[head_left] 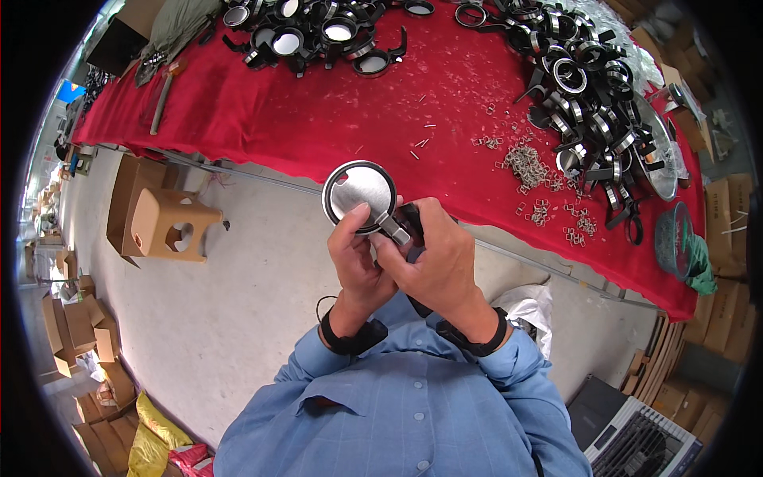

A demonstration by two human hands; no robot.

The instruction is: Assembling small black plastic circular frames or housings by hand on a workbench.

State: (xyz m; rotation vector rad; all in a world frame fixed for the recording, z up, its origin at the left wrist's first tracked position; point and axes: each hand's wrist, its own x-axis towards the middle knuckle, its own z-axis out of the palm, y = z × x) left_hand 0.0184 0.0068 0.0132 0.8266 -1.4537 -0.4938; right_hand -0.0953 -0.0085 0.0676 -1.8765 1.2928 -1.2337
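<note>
Above the floor, just short of the table's front edge, I hold a round steel lid (369, 187) with a black rim and a metal lever joining its handle. The disc faces up and has a small opening near its upper left. My left hand (354, 266) supports the near side, thumb pressed on the steel. Around the black handle, at the metal lever, my right hand (437, 258) is closed. Its fingers hide most of the handle. Small wire clips (526, 165) lie piled on the red cloth to the right.
Similar black-handled ring parts (584, 95) are heaped at the right of the red-covered table (302, 119), with more lidded parts (338, 32) at the back. A hammer (164, 95) lies left. A mesh basket (674, 238) stands at the right edge. Beyond the table's left front is a tan stool (171, 222).
</note>
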